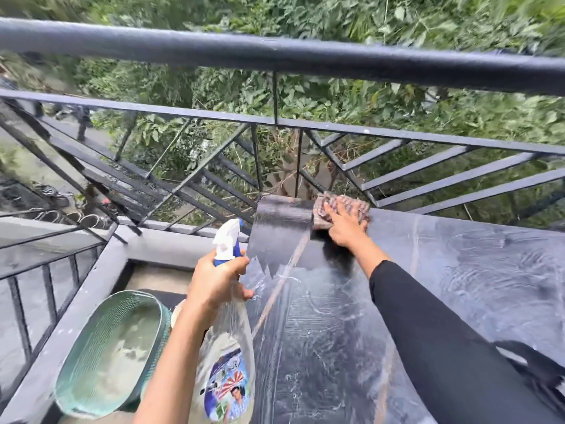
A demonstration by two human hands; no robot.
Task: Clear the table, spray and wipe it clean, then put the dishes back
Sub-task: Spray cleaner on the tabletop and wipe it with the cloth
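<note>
Two hands divide our work: left hand (218, 281) grips the spray bottle (227, 347) (ready for more), right hand (345, 223), fingers straight, presses the cloth (351, 206) onto the table (458, 270).

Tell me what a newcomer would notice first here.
The right hand presses a patterned cloth onto the far corner of the dark, streaky table. Nearer, the left hand grips a spray bottle beside the table's left edge. A black railing crosses the top, with greenery beyond.
</note>
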